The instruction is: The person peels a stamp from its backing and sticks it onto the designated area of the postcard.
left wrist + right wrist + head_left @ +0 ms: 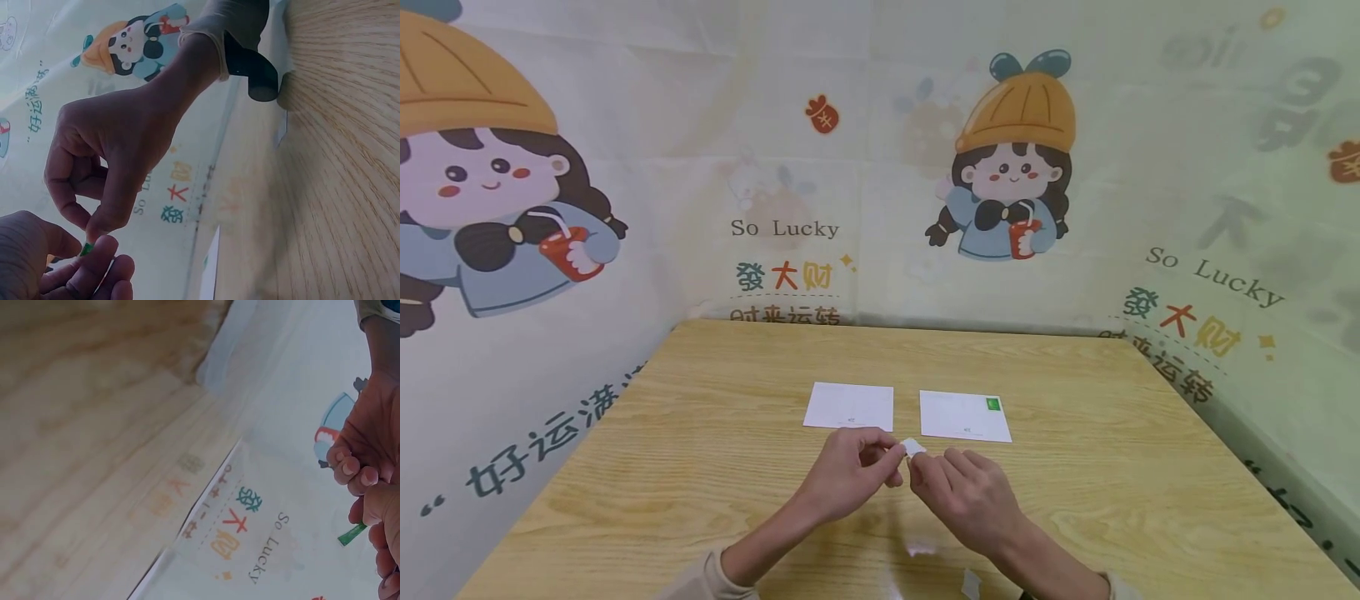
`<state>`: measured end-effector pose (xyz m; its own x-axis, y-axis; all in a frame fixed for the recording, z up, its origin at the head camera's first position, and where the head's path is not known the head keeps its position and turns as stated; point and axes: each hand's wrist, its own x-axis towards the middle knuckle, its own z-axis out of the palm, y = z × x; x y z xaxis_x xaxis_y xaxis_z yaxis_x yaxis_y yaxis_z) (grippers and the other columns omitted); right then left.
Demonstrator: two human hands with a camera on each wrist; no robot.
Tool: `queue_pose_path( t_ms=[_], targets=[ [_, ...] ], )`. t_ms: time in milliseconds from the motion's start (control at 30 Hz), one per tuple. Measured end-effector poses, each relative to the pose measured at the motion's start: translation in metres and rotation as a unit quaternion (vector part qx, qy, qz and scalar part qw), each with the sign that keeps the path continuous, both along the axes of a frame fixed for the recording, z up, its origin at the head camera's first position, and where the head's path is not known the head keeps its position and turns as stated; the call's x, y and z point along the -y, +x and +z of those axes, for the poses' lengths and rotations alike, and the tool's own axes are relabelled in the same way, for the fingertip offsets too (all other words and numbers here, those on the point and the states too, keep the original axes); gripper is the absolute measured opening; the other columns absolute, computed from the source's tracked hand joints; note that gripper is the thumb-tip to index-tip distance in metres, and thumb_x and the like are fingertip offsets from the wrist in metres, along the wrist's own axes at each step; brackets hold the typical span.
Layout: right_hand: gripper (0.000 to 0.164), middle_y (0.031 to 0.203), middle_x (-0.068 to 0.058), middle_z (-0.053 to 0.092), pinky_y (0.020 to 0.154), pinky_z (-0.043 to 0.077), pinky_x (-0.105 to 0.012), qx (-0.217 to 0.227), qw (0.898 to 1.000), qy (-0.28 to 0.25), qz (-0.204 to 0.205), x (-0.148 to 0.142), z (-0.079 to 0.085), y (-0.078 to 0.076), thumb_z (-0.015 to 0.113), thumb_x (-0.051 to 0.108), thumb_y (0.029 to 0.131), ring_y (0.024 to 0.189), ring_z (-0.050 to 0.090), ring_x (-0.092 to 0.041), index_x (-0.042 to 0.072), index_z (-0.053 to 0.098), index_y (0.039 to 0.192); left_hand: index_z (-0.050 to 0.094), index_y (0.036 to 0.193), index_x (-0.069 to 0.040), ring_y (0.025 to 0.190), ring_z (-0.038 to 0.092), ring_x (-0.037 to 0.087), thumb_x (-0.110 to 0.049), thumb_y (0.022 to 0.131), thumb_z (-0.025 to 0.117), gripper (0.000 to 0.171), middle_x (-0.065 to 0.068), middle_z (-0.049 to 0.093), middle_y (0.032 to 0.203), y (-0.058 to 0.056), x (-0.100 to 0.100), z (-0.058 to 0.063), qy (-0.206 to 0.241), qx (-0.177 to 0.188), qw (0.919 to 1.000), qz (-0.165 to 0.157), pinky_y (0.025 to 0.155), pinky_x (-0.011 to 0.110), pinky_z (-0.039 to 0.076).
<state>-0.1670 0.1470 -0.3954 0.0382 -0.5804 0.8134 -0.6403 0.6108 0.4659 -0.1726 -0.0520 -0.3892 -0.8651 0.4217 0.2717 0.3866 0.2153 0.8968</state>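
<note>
Both hands meet above the table, close in front of two white envelopes. Between the thumb and fingers of my left hand (pixel 850 475) is a small stamp (pixel 913 447), its white back showing in the head view. My right hand (pixel 966 496) pinches the same small piece at its right edge. The wrist views show the green face of the stamp (pixel 353 534), partly hidden by fingertips. The left envelope (pixel 850 406) has small print at its lower edge and no stamp. On the right envelope (pixel 962 417), a green stamp (pixel 992 404) sits in the upper right corner.
A small white paper scrap (pixel 971 583) lies near the front edge of the wooden table (pixel 700 467), beside the right forearm. A printed cloth backdrop (pixel 880 167) with cartoon figures surrounds the table at the back and sides.
</note>
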Motion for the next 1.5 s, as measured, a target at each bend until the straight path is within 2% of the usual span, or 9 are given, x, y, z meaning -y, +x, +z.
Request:
queue_pose_path(
  t_ms=[233, 400, 700, 1000, 1200, 1367, 1500],
  targets=[
    [0.023, 0.058, 0.008, 0.044, 0.047, 0.02, -0.009, 0.01, 1.0, 0.001, 0.004, 0.0009, -0.0008, 0.0014, 0.046, 0.005, 0.098, 0.049, 0.031, -0.001, 0.009, 0.059, 0.078, 0.075, 0.1, -0.002, 0.064, 0.068, 0.019, -0.015, 0.1, 0.065, 0.016, 0.006, 0.072, 0.07, 0.001, -0.0005, 0.0002, 0.011, 0.021, 0.9997, -0.011, 0.056, 0.02, 0.044],
    [0.024, 0.059, 0.009, 0.045, 0.046, 0.02, -0.009, 0.02, 1.0, 0.0, 0.0, 0.0018, -0.0013, 0.003, 0.046, 0.007, 0.097, 0.049, 0.031, -0.001, 0.011, 0.059, 0.078, 0.074, 0.096, -0.003, 0.061, 0.065, 0.016, -0.015, 0.101, 0.064, 0.016, 0.007, 0.071, 0.069, 0.0007, -0.0012, -0.0007, 0.016, 0.027, 0.9994, -0.016, 0.051, 0.019, 0.036],
    [0.022, 0.053, 0.011, 0.043, 0.044, 0.018, -0.009, 0.067, 0.998, -0.02, 0.005, -0.0037, -0.0051, 0.0033, 0.049, 0.013, 0.097, 0.049, 0.024, 0.0, 0.009, 0.064, 0.082, 0.074, 0.094, -0.002, 0.062, 0.067, 0.017, -0.015, 0.101, 0.063, 0.018, 0.005, 0.07, 0.069, -0.0023, -0.0006, -0.0044, 0.005, 0.019, 0.9995, -0.023, 0.051, 0.018, 0.036],
    [0.023, 0.052, 0.011, 0.041, 0.044, 0.017, -0.008, 0.065, 0.998, -0.015, 0.004, -0.0062, -0.0051, 0.0025, 0.048, 0.011, 0.097, 0.048, 0.026, 0.001, 0.009, 0.067, 0.085, 0.073, 0.094, -0.004, 0.049, 0.046, 0.002, -0.013, 0.101, 0.062, 0.017, 0.001, 0.069, 0.067, -0.0016, -0.0011, -0.0052, 0.004, 0.03, 0.999, -0.032, 0.048, 0.018, 0.03],
    [0.025, 0.054, 0.011, 0.045, 0.045, 0.018, -0.008, 0.074, 0.997, -0.008, 0.005, -0.0063, -0.006, 0.0029, 0.045, 0.009, 0.098, 0.047, 0.028, 0.001, 0.009, 0.067, 0.085, 0.073, 0.095, -0.003, 0.049, 0.043, 0.002, -0.013, 0.101, 0.061, 0.017, -0.001, 0.068, 0.066, 0.0002, -0.003, -0.0054, 0.0, 0.025, 0.9991, -0.033, 0.048, 0.018, 0.03],
    [0.026, 0.054, 0.012, 0.046, 0.046, 0.018, -0.007, 0.079, 0.997, -0.003, 0.0, -0.0072, -0.0079, 0.0036, 0.043, 0.009, 0.099, 0.048, 0.03, 0.001, 0.009, 0.066, 0.085, 0.073, 0.093, -0.006, 0.048, 0.042, 0.001, -0.011, 0.101, 0.062, 0.015, -0.002, 0.068, 0.066, 0.001, -0.0039, -0.0049, -0.009, 0.015, 0.9993, -0.032, 0.048, 0.017, 0.03],
    [0.027, 0.055, 0.012, 0.045, 0.047, 0.019, -0.008, 0.082, 0.997, 0.0, -0.003, -0.0076, -0.0091, 0.0039, 0.042, 0.009, 0.1, 0.048, 0.03, 0.001, 0.01, 0.064, 0.084, 0.072, 0.092, -0.005, 0.048, 0.04, 0.0, -0.011, 0.1, 0.062, 0.015, 0.0, 0.069, 0.066, 0.0028, -0.0039, -0.0034, -0.015, 0.014, 0.9992, -0.035, 0.047, 0.017, 0.029]
  ],
)
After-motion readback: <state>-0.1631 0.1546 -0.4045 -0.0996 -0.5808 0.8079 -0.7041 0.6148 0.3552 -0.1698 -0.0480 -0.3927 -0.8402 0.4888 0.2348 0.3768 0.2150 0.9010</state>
